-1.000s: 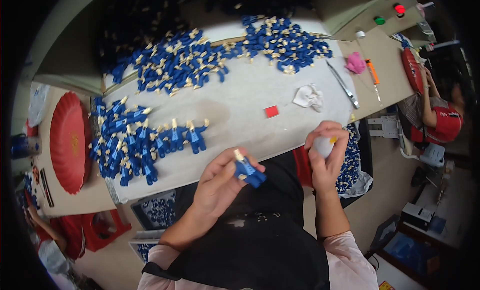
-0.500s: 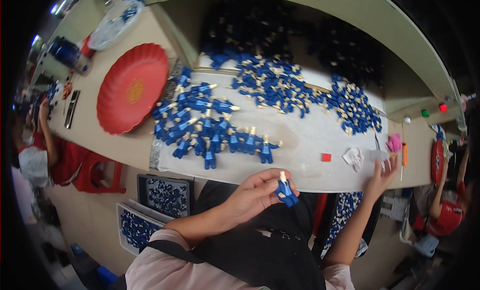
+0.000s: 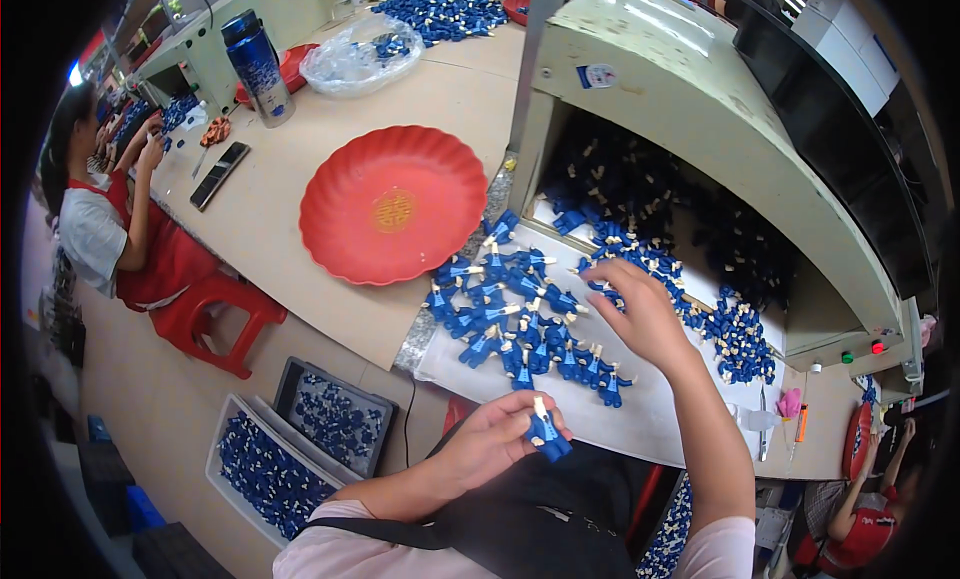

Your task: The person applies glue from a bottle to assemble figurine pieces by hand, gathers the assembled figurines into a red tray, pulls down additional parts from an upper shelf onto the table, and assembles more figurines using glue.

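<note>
My left hand (image 3: pixel 485 441) pinches a small blue figurine body (image 3: pixel 548 437) with a cream top and a light-blue front, just in front of the table edge. Over the white work surface (image 3: pixel 655 409), my right hand (image 3: pixel 645 314) hangs with thumb and fingers apart; nothing shows between them. Below and left of it lies a group of similar blue figurine bodies (image 3: pixel 540 344) with cream ends. Past my right fingers, a heap of smaller blue and cream pieces (image 3: pixel 735 339) runs along the mouth of a pale metal housing (image 3: pixel 680 69). The hand hides part of that heap.
A scalloped red plate (image 3: pixel 340 219) sits left of the figurines, near a phone (image 3: pixel 220 177), a bottle (image 3: pixel 255 69) and a plastic bag (image 3: pixel 360 69). Bins of blue parts (image 3: pixel 270 464) stand on the floor. Co-workers sit left (image 3: pixel 95 219) and right (image 3: pixel 865 524).
My right hand has swung from the table's right side to above the figurines and heap. My left hand still holds the figurine body. The view has turned left.
</note>
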{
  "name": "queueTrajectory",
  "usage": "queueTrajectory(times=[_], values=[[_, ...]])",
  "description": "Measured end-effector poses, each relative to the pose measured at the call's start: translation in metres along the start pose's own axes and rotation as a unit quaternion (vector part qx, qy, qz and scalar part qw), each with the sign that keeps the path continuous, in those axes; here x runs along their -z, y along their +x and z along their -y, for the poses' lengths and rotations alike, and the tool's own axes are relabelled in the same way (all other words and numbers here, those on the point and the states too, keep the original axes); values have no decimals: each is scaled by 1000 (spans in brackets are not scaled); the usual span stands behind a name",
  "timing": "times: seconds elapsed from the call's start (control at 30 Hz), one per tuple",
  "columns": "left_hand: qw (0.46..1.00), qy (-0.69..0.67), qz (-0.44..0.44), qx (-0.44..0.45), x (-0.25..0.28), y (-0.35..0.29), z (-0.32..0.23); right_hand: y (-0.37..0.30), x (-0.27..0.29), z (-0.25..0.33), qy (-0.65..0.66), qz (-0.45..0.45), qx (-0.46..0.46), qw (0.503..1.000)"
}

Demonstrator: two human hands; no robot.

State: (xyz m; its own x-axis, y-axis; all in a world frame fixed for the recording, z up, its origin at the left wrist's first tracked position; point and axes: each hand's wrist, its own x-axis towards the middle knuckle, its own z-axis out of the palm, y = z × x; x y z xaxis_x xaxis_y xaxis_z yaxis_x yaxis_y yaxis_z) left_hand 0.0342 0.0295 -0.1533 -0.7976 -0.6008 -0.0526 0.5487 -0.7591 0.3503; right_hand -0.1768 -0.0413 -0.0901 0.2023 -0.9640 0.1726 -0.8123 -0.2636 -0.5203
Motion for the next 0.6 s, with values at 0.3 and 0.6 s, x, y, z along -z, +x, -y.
queueTrajectory(times=[0.3,0.6], values=[[996,11,-49,-77,31,-29,-37,87,-53,15,-82,124,30,988],[988,-12,-59,-140,49,-34,-52,93,-42,15,-98,242,-7,965]])
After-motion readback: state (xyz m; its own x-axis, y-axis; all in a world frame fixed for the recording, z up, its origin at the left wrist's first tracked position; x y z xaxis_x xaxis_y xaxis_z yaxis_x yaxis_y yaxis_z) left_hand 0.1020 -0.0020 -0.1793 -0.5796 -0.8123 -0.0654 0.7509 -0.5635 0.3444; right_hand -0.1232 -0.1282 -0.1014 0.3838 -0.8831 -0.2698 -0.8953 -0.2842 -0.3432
